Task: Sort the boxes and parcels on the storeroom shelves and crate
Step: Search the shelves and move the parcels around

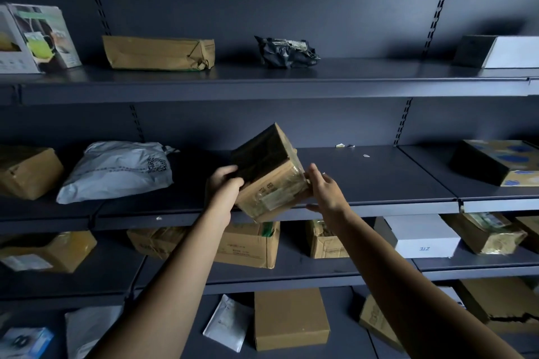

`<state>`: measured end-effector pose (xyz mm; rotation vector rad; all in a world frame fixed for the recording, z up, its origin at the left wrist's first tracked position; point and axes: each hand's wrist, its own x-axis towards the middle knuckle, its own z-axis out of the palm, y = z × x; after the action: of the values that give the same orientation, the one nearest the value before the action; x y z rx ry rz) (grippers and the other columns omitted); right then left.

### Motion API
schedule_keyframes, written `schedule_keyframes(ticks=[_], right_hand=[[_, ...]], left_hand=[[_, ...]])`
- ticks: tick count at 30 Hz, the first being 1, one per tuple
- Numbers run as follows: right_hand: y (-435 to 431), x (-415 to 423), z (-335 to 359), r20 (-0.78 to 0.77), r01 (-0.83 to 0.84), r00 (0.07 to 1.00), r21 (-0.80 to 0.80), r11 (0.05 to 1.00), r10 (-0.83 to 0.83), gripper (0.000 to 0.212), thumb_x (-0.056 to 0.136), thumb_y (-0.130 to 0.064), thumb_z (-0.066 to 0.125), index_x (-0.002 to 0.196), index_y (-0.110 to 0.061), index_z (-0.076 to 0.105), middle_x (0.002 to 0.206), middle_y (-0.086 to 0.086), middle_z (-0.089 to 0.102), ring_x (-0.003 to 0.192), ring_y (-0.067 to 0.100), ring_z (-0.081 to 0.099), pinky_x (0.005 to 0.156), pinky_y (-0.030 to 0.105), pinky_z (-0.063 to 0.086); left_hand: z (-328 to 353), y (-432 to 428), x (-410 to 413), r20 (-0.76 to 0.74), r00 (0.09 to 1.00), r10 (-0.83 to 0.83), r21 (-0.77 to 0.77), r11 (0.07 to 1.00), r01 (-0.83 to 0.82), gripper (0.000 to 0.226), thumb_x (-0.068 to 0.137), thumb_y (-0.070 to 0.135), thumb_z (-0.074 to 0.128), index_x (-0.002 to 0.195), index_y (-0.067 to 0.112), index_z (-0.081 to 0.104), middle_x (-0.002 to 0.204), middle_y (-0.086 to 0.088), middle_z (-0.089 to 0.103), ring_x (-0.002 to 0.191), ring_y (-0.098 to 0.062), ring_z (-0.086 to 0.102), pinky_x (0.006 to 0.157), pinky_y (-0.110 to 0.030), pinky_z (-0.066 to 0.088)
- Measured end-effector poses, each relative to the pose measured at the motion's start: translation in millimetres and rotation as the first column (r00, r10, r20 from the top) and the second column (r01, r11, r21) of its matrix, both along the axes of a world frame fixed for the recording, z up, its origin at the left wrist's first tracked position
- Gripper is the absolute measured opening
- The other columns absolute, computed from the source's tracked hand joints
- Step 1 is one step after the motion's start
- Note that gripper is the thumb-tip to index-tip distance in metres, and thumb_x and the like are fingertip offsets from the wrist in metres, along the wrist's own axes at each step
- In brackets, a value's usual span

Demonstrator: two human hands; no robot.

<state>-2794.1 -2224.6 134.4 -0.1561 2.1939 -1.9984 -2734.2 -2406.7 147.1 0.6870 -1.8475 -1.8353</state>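
A taped brown cardboard box (269, 175) hangs tilted over the front edge of the middle shelf (379, 181). My left hand (223, 183) grips its left side with curled fingers. At the box's right corner my right hand (323, 186) holds it, thumb underneath and fingers alongside. A grey poly parcel (116, 169) lies on the same shelf to the left, beside another brown box (27, 172). A blue-patterned box (495, 165) sits at the shelf's far right.
The top shelf carries a printed box (35, 38), a flat brown parcel (159, 52), a crumpled black bag (287, 52) and a white box (501, 51). Lower shelves hold several cardboard boxes, a white box (420, 237) and white pouches (227, 323).
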Motion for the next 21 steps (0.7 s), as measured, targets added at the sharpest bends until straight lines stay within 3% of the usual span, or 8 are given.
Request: schedule_keyframes(ticks=[2, 5, 9, 12, 14, 17, 19, 21], right_hand=[[1.2, -0.1, 1.8, 0.029, -0.109, 0.994, 0.06, 0.992, 0.107, 0.063, 0.092, -0.068, 0.036, 0.122, -0.019, 0.062, 0.12, 0.005, 0.063, 0.112, 0.022, 0.055, 0.085, 0.045, 0.047], [1.5, -2.4, 0.7, 0.022, -0.231, 0.973, 0.122, 0.965, 0.23, 0.05, 0.091, -0.066, 0.04, 0.12, -0.027, 0.057, 0.119, -0.001, 0.061, 0.114, 0.02, 0.053, 0.094, 0.05, 0.044], [-6.0, -12.0, -4.7, 0.046, -0.088, 0.996, 0.217, 0.972, 0.08, 0.043, 0.099, -0.047, 0.044, 0.117, -0.012, 0.062, 0.113, 0.014, 0.063, 0.106, 0.032, 0.058, 0.092, 0.049, 0.049], [-9.8, -23.8, -8.2, -0.071, 0.045, 0.997, 0.388, 0.92, -0.019, 0.037, 0.102, -0.031, 0.043, 0.095, -0.004, 0.067, 0.094, 0.022, 0.065, 0.091, 0.038, 0.062, 0.086, 0.051, 0.053], [-9.5, -32.3, -8.5, -0.08, 0.039, 0.997, 0.312, 0.949, -0.015, 0.031, 0.101, -0.027, 0.046, 0.084, -0.011, 0.066, 0.087, 0.016, 0.065, 0.084, 0.035, 0.064, 0.084, 0.049, 0.055], [-4.7, -40.8, -5.7, -0.033, -0.015, 0.999, 0.101, 0.995, 0.018, 0.018, 0.098, -0.022, 0.053, 0.095, -0.012, 0.067, 0.089, 0.009, 0.064, 0.082, 0.021, 0.06, 0.08, 0.04, 0.054], [-2.4, -45.7, -5.6, -0.039, -0.045, 0.998, 0.086, 0.995, 0.049, 0.013, 0.097, -0.017, 0.052, 0.106, -0.015, 0.061, 0.091, 0.006, 0.059, 0.088, 0.021, 0.056, 0.079, 0.035, 0.048], [-1.9, -51.2, -8.3, -0.058, -0.058, 0.996, 0.129, 0.99, 0.066, 0.024, 0.096, -0.013, 0.052, 0.119, -0.016, 0.058, 0.103, 0.006, 0.06, 0.1, 0.023, 0.059, 0.087, 0.035, 0.05]], left_hand=[[-1.2, -4.8, 0.0, -0.058, 0.998, -0.027, 0.002, 1.0, 0.027, 0.039, 0.089, -0.001, 0.054, 0.121, 0.018, 0.063, 0.123, -0.005, 0.06, 0.101, -0.015, 0.057, 0.071, -0.018, 0.044], [-1.5, -8.0, -0.3, -0.02, 0.994, -0.112, -0.118, 0.987, 0.109, 0.049, 0.087, -0.003, 0.049, 0.127, 0.023, 0.059, 0.122, 0.001, 0.055, 0.105, -0.012, 0.053, 0.078, -0.02, 0.043], [-9.5, -8.4, -10.8, 0.099, 0.985, -0.141, -0.259, 0.952, 0.162, 0.058, 0.086, -0.005, 0.053, 0.134, 0.027, 0.051, 0.124, 0.004, 0.051, 0.112, -0.015, 0.05, 0.082, -0.023, 0.042], [-14.8, -5.7, -23.2, 0.112, 0.993, -0.031, -0.332, 0.941, 0.067, 0.048, 0.085, 0.001, 0.064, 0.128, 0.021, 0.054, 0.127, -0.003, 0.056, 0.112, -0.018, 0.055, 0.08, -0.023, 0.044], [-16.2, -1.8, -29.3, 0.121, 0.993, 0.014, -0.34, 0.94, 0.028, 0.047, 0.082, 0.005, 0.071, 0.124, 0.015, 0.053, 0.123, -0.007, 0.057, 0.103, -0.017, 0.056, 0.072, -0.021, 0.042], [-13.0, 5.6, -35.5, 0.103, 0.993, 0.063, -0.322, 0.946, -0.027, 0.047, 0.082, 0.004, 0.07, 0.123, 0.008, 0.049, 0.114, -0.01, 0.059, 0.092, -0.015, 0.054, 0.073, -0.023, 0.04], [-7.9, 9.2, -40.1, 0.106, 0.994, 0.039, -0.282, 0.959, -0.008, 0.047, 0.085, 0.002, 0.065, 0.129, 0.007, 0.047, 0.11, -0.007, 0.056, 0.092, -0.015, 0.053, 0.076, -0.024, 0.039], [-4.1, 12.5, -43.6, 0.14, 0.99, -0.009, -0.272, 0.961, 0.048, 0.049, 0.088, 0.003, 0.059, 0.134, 0.009, 0.044, 0.117, -0.006, 0.054, 0.102, -0.017, 0.052, 0.08, -0.024, 0.038]])
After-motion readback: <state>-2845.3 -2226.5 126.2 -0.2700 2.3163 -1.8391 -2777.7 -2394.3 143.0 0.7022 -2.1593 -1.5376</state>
